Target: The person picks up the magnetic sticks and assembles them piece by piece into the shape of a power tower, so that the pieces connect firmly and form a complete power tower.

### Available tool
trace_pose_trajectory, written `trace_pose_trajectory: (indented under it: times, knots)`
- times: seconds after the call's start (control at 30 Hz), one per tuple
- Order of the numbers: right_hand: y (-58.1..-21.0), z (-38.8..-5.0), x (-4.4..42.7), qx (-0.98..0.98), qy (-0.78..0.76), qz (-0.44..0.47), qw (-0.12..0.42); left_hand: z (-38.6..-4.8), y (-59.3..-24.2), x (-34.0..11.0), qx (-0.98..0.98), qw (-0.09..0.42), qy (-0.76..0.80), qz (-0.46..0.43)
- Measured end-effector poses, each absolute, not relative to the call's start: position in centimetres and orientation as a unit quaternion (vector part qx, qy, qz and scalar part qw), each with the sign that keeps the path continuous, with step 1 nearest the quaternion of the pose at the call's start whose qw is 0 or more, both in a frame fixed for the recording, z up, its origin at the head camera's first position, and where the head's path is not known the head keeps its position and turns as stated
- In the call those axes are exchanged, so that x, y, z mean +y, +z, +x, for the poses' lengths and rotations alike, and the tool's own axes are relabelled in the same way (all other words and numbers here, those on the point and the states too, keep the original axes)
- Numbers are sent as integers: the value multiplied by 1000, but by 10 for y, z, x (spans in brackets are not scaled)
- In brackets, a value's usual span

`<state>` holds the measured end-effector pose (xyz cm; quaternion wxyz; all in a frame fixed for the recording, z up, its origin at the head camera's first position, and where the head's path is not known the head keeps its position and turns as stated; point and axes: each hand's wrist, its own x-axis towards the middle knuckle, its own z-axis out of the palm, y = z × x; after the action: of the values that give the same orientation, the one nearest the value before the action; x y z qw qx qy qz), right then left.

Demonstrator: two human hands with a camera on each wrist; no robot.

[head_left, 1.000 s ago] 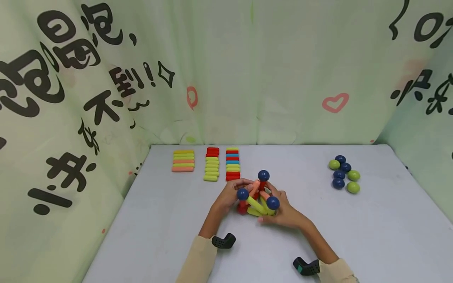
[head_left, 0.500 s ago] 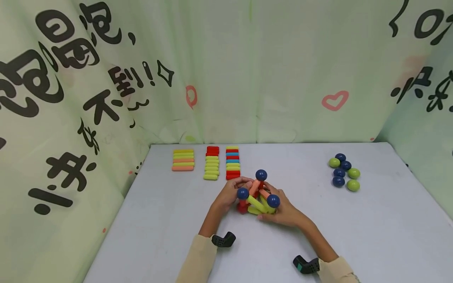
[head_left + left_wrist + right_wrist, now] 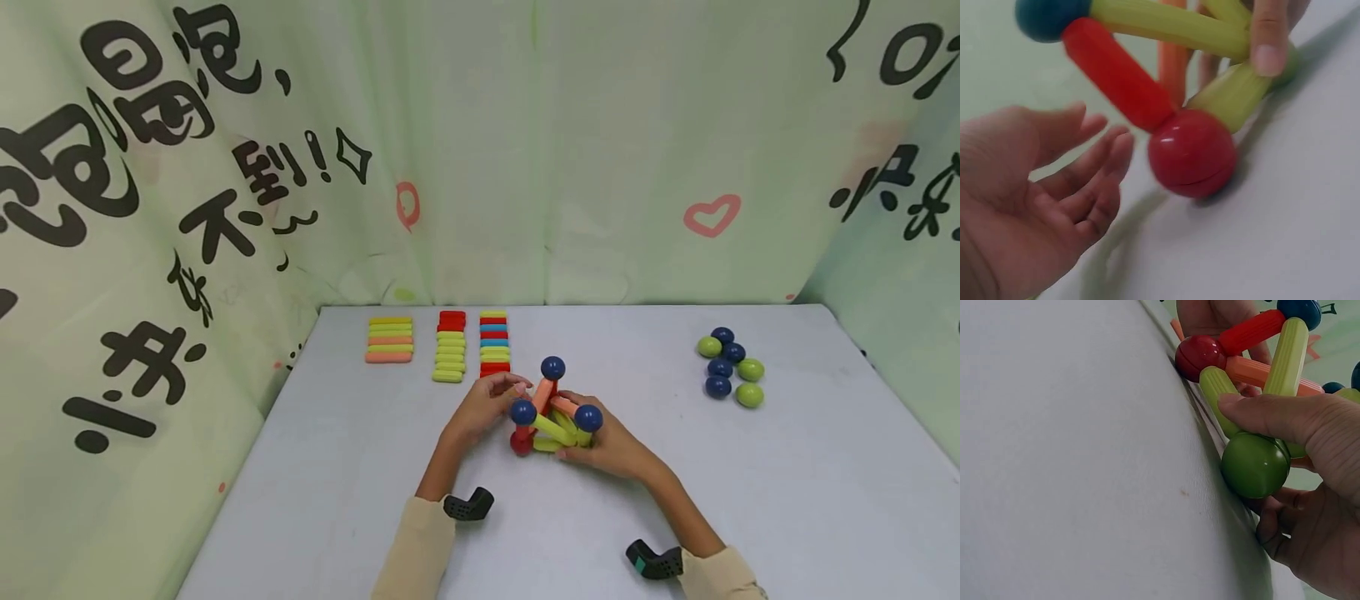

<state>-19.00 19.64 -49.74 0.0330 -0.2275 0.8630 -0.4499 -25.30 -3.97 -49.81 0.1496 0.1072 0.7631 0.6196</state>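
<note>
On the surface [image 3: 337, 467], the rod-and-ball frame [image 3: 553, 429] sits at the hub of the clock in the head view. The right hand [image 3: 618, 450] comes in from 4 o'clock, its forearm slanting toward 10 to 11, and grips the frame, thumb laid on a yellow-green rod [image 3: 1214, 395]. The left hand [image 3: 480, 408] lies at 9 o'clock, forearm leaning toward 1, fingers loosely bent and a small gap from the frame's one red ball [image 3: 1192, 153]. Three blue balls top the frame, at 12, 3 and 9; one green ball [image 3: 1256, 465] shows low down. Between 2 and 3 lie seven loose balls [image 3: 720, 369], four blue, three green. Three rows of rods [image 3: 449, 350] lie at 10 to 11.
</note>
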Motion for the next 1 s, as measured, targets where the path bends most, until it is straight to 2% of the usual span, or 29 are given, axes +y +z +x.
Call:
trace_pose_trajectory:
  times: [0.07,0.23,0.33,0.6,0.73,0.9,1.0]
  knots:
    - [-496,-189,196,870,-439,-220,32,-256,-496,-46,798,88,588,99]
    - [-495,-189,196,880,-428,-204,37,-260,-488,-70,903,-104,416,27]
    - [-495,-189,196,878,-430,-207,36,-261,-488,-89,935,-154,319,-4]
    - [-495,-189,198,881,-423,-208,34,-265,-493,-106,956,-114,269,6]
    - [-496,-189,198,881,-422,-211,27,-265,-489,-107,964,-66,257,24]
    - [-499,-188,197,882,-420,-211,23,-262,-478,-105,932,-9,352,83]
    - [-500,-187,196,885,-417,-206,28,-257,-469,-97,877,48,463,117]
